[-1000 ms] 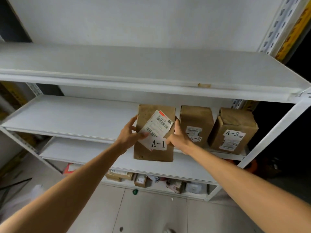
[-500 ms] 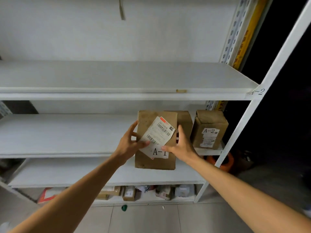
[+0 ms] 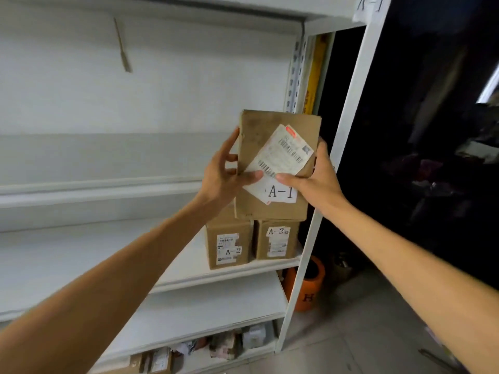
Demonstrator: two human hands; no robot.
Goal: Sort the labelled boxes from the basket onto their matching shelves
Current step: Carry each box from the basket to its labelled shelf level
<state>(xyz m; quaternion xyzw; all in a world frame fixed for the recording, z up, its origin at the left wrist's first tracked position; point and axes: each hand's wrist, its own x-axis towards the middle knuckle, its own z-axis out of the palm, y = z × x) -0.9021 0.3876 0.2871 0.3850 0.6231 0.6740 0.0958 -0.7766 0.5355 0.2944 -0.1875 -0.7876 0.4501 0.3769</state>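
The brown rectangular cardboard box [image 3: 270, 136] is held upright in the air, clear of every shelf board, in front of the right end of the white metal shelving unit [image 3: 348, 130]. Its labelled face is turned toward the person, so the white "A-1" sticker [image 3: 280, 192] and the angled shipping label [image 3: 280, 157] can be read.

The left hand [image 3: 224, 176] grasps the box's left edge, thumb laid across the front and fingers wrapped behind. The right hand [image 3: 316, 182] grasps the right edge in the same way. Both thumbs sit low on the front face, which leaves most of the label visible.

Two brown cardboard boxes marked "A-2" [image 3: 229, 238] [image 3: 278, 238] stand side by side on the lower white shelf [image 3: 216, 276], directly beneath the held box. The bay above the next shelf [image 3: 108, 187] shows no boxes. A paper tag [image 3: 368, 5] on the top beam is cropped but appears to read "A-1".

Judgement: the box is raised to that bay because its sticker matches the tag. Placement is not yet done.
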